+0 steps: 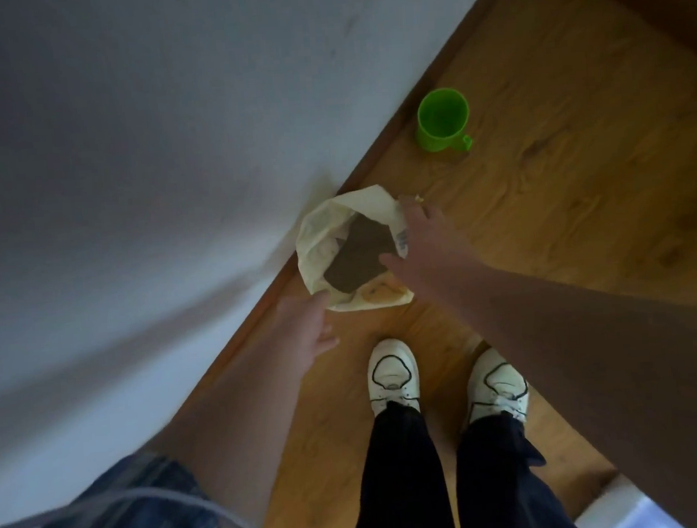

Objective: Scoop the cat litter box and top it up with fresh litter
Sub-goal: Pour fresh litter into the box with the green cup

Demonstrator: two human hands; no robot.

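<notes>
An open pale yellow bag [321, 241] stands on the wooden floor against the white wall. Dark grey-brown content [360, 255] shows inside it, with some white and yellowish bits beside it. My left hand [310, 327] reaches to the bag's near left rim, fingers loosely spread, touching or just short of it. My right hand [423, 243] lies over the bag's right rim with straight fingers, the thumb toward the opening. A green plastic cup [442, 121] with a handle stands on the floor farther away. The view is blurred.
The white wall [128, 155] runs diagonally along the left, with a wooden skirting at its foot. My two white shoes [392, 375] stand just behind the bag. A white surface edge [622, 504] shows at the bottom right.
</notes>
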